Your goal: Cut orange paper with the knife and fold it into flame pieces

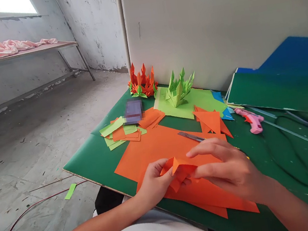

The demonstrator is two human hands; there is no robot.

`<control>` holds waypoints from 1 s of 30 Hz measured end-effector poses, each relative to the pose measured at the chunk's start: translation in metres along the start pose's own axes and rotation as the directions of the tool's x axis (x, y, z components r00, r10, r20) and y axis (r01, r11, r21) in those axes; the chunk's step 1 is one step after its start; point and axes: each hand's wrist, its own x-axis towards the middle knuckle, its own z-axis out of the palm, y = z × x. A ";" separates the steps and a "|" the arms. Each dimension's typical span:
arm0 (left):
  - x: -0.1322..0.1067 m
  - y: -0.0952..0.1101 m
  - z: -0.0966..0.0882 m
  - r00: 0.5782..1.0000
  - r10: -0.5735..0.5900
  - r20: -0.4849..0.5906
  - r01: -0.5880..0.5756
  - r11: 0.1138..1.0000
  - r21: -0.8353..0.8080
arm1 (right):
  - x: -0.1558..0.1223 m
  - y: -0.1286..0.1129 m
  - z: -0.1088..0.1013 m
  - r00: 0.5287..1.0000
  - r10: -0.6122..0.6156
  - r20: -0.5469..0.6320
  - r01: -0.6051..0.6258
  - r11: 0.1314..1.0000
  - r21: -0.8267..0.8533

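A small piece of folded orange paper [183,169] is held over the table's near edge, one corner standing up in a point. My left hand [158,178] pinches its left side between thumb and fingers. From the right, my right hand [230,168] has its fingers on the paper's other side, the index finger raised near the pointed fold. Beneath both hands lie large orange sheets [150,150]. The blade of a pair of scissors [190,136] shows just beyond my right hand, which hides the rest.
On the green tabletop [91,158] stand an orange paper flower [143,82] and a green one [179,91]. Cut paper pieces [124,133] lie left, near a blurred dark rectangular object [133,111]. A pink glue gun [253,120] with its cord lies right, below a green board [276,90].
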 end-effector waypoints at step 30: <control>0.002 -0.001 -0.002 0.993 -0.107 0.044 0.112 0.985 -0.134 | 0.002 -0.003 -0.002 0.970 -0.242 0.009 0.237 0.943 -0.235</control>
